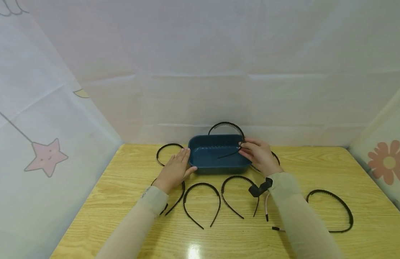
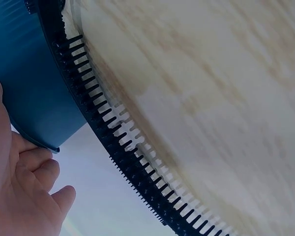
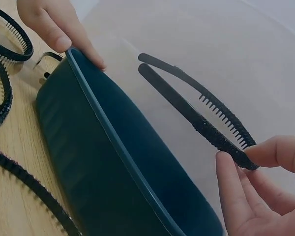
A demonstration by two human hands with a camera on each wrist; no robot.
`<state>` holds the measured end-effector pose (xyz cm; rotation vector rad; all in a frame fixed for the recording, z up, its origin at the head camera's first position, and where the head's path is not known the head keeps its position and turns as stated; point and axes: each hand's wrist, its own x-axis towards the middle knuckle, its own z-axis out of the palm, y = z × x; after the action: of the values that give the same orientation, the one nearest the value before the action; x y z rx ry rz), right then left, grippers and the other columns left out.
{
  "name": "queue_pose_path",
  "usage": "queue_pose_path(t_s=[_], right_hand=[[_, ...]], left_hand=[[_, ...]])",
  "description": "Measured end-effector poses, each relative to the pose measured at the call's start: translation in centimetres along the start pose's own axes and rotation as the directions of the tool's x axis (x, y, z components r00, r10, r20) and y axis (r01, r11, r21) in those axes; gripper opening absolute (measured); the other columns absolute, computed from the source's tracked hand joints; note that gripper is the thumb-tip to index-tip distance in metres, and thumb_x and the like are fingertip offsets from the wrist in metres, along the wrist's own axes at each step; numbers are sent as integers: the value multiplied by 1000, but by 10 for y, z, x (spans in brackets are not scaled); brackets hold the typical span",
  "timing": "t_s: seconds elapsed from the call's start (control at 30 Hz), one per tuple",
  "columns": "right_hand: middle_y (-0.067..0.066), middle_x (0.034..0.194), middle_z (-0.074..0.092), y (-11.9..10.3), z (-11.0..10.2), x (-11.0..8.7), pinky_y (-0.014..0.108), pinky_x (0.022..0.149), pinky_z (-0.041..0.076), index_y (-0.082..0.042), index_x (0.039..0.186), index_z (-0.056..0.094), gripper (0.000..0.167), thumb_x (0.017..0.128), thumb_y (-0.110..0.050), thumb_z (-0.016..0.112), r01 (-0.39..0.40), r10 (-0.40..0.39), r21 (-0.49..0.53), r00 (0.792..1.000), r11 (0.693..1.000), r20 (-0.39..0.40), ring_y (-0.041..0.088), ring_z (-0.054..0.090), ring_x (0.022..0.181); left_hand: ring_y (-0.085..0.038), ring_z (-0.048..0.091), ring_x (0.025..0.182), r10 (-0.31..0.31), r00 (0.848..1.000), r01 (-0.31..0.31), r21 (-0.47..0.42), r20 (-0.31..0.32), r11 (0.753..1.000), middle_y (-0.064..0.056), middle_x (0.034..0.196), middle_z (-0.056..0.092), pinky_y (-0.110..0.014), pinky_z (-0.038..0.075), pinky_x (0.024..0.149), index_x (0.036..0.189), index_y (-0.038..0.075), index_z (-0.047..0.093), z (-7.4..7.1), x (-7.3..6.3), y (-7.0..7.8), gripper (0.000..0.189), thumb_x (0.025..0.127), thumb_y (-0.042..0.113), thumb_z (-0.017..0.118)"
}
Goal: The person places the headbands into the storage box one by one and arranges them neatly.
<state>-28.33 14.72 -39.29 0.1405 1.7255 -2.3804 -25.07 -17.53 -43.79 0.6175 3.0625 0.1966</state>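
Note:
A dark teal, rounded rectangular plastic basin [image 1: 204,158] stands at the back of the table. My left hand [image 1: 174,171] rests against its left end, fingers lying fairly straight along the rim and thumb at the front corner. Above the basin's right end, my right hand [image 1: 259,154] pinches a black toothed headband [image 1: 226,123] between thumb and fingers. In the right wrist view that headband [image 3: 206,130] has a textured outer band, and its tips point away from the hand. A black headband [image 2: 132,169] crosses the left wrist view close to the camera.
Several black headbands lie on the wooden table [image 1: 245,237]: one left of the basin [image 1: 169,144], two in front [image 1: 201,184] [image 1: 240,177], and one at right [image 1: 349,216]. My right sleeve partly hides a pale pink, black-tipped band [image 1: 267,208]. A white cloth wall [image 1: 200,90] stands behind.

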Motion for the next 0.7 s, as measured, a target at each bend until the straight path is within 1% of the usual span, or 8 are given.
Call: queue_pose_path(t_s=[0.07, 0.2, 0.3, 0.4, 0.53, 0.63, 0.7], right_hand=[[16, 136, 52, 2, 3, 1, 29, 100, 54, 1, 155, 37, 53, 105, -3, 54, 9, -8, -17, 1000, 1000, 13, 24, 62, 116], [18, 139, 49, 6, 10, 5, 30, 102, 53, 3, 155, 35, 53, 105, -2, 53, 8, -8, -22, 1000, 1000, 16, 31, 55, 126], [19, 139, 49, 11, 16, 7, 31, 101, 53, 3, 155, 36, 53, 104, 0, 53, 2, -2, -21, 1000, 1000, -1, 35, 51, 131], [20, 139, 48, 17, 20, 10, 30, 100, 54, 4, 154, 36, 53, 104, 0, 53, 9, -10, -51, 1000, 999, -12, 36, 51, 131], [26, 140, 48, 25, 25, 14, 31, 98, 55, 7, 152, 38, 52, 103, 1, 55, 40, -42, -120, 999, 992, -11, 37, 54, 128], [30, 141, 50, 28, 28, 16, 33, 96, 56, 6, 151, 40, 52, 102, 0, 56, 65, -69, -183, 998, 981, -12, 38, 57, 125], [30, 139, 53, 29, 30, 16, 34, 95, 57, 4, 150, 43, 51, 101, 0, 57, 75, -80, -225, 997, 972, -14, 37, 59, 122]], left_hand=[[-32, 11, 156, 4, 1000, -4, 3, -6, 1000, -18, 168, 13, -52, 12, 125, 162, 0, 11, 0, 0, 0, 82, 107, 56, 35], [-32, 11, 156, 8, 1000, -8, 7, -17, 1000, -18, 168, 13, -52, 13, 125, 161, -2, 12, -1, 0, 0, 82, 107, 55, 37], [-31, 10, 156, 4, 1000, -4, 9, -13, 1000, -18, 168, 12, -51, 12, 126, 162, -1, 12, 0, -2, 0, 82, 107, 55, 37], [-30, 9, 156, -1, 1000, 1, 10, -10, 1000, -17, 169, 11, -50, 9, 126, 162, 0, 11, 2, -2, 0, 82, 107, 56, 36], [-29, 6, 156, -3, 1000, 4, 15, -12, 1000, -15, 169, 8, -50, 8, 126, 162, 1, 9, 3, -3, 1, 82, 107, 57, 34], [-31, 8, 156, 5, 1000, -4, 10, -23, 1000, -16, 169, 9, -51, 10, 126, 162, 0, 10, 3, -3, 2, 82, 107, 56, 34], [-31, 10, 156, 9, 1000, -8, 14, -28, 1000, -17, 168, 11, -52, 12, 125, 162, 0, 10, 2, -3, 3, 82, 107, 56, 34]])
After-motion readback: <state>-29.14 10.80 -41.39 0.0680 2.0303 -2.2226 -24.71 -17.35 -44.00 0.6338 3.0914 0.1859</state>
